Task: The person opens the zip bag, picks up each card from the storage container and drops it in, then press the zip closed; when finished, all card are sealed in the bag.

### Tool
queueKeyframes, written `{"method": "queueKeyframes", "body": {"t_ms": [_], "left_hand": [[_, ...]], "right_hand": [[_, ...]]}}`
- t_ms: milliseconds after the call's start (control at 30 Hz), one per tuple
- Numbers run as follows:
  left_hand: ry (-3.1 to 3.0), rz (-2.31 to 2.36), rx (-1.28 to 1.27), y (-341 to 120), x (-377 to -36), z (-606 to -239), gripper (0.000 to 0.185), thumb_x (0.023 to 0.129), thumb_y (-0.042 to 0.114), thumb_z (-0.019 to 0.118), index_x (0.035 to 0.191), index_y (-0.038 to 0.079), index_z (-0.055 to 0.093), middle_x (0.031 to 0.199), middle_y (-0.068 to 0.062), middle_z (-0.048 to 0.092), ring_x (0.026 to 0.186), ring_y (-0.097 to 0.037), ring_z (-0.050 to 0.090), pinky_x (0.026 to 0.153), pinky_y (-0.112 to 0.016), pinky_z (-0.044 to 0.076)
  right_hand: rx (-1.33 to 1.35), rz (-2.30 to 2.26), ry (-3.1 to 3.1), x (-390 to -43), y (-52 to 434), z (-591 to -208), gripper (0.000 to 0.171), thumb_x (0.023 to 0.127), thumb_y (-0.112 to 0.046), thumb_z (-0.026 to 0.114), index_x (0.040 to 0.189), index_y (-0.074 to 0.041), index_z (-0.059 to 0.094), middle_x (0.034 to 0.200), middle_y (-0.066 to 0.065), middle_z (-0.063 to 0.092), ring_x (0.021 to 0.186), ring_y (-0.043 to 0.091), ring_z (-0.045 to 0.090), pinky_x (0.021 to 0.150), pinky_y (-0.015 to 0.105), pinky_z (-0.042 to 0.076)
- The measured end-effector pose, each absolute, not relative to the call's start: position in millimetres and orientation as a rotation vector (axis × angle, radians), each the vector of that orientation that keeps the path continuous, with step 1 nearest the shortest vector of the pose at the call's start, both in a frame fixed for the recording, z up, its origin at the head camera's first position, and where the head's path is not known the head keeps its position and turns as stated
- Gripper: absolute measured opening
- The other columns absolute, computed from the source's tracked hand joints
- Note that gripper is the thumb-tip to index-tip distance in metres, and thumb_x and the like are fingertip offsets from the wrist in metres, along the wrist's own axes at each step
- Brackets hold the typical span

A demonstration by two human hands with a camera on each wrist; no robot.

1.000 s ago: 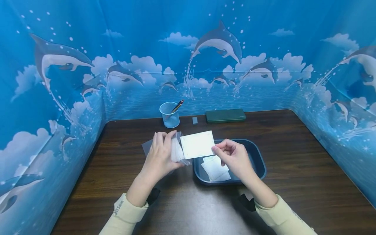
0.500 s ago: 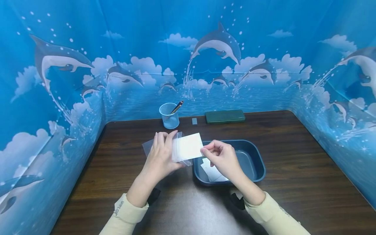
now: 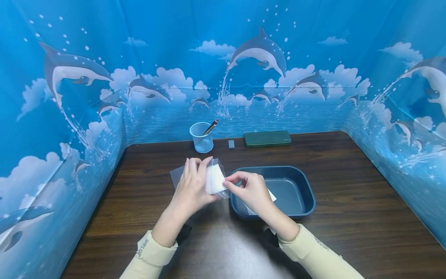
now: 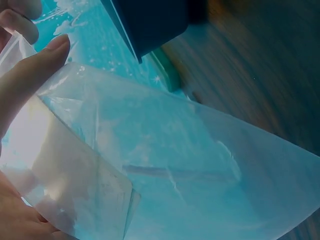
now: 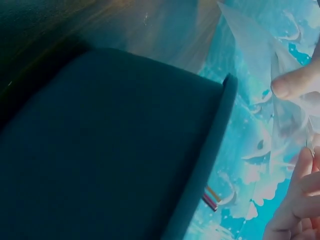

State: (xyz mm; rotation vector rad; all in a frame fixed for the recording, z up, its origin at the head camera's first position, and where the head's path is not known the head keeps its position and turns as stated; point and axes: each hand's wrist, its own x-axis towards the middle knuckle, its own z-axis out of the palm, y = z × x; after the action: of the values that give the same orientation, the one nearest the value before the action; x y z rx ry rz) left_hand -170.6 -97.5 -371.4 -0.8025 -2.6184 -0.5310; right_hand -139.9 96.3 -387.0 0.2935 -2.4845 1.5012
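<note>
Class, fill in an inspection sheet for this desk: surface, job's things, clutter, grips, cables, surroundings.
Surface: dark wood table.
Job's things: clear bag with white card mostly inside; more cards in blue tray.
Clutter: cup with pencil, eraser, green case.
Grips: left hand holds the bag; right hand pinches the card.
Cables: nothing seen.
Surroundings: dolphin-print screen.

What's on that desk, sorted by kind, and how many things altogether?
Clear plastic bag: 1, held by the left hand
White cards: 2, one going into the bag, one in the tray
Blue tray: 1
Cup: 1
Pencil: 1
Green case: 1
Small grey block: 1
Total: 8
</note>
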Motion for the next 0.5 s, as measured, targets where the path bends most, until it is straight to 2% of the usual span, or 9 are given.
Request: {"method": "queueKeyframes", "body": {"t_ms": [100, 233, 500], "left_hand": [[-2.620, -0.530, -0.806, -96, -170, -372, 0.114, 0.050, 0.036, 0.096, 0.143, 0.008, 0.036, 0.121, -0.016, 0.041, 0.118, -0.035, 0.039, 0.103, -0.056, 0.033], [-2.608, -0.528, -0.824, -94, -170, -372, 0.114, 0.050, 0.037, 0.096, 0.142, 0.008, 0.036, 0.120, -0.016, 0.042, 0.115, -0.033, 0.040, 0.104, -0.055, 0.032], [-2.595, -0.534, -0.827, -92, -170, -372, 0.117, 0.046, 0.037, 0.097, 0.142, 0.007, 0.037, 0.119, -0.017, 0.042, 0.116, -0.036, 0.040, 0.105, -0.056, 0.030]], "right_hand": [[0.318, 1.455, -2.487, -142, 92, -389, 0.009, 0.082, -0.023, 0.079, 0.091, -0.022, 0.077, 0.068, -0.014, 0.060, 0.049, 0.012, 0.047, 0.042, 0.026, 0.039], [0.365, 1.416, -2.493, -143, 90, -391, 0.010, 0.083, -0.022, 0.078, 0.092, -0.020, 0.077, 0.070, -0.012, 0.056, 0.053, 0.010, 0.048, 0.047, 0.026, 0.043], [0.349, 1.425, -2.497, -142, 110, -386, 0.014, 0.089, -0.027, 0.071, 0.102, -0.022, 0.073, 0.067, -0.008, 0.056, 0.050, 0.012, 0.048, 0.042, 0.027, 0.039]]}}
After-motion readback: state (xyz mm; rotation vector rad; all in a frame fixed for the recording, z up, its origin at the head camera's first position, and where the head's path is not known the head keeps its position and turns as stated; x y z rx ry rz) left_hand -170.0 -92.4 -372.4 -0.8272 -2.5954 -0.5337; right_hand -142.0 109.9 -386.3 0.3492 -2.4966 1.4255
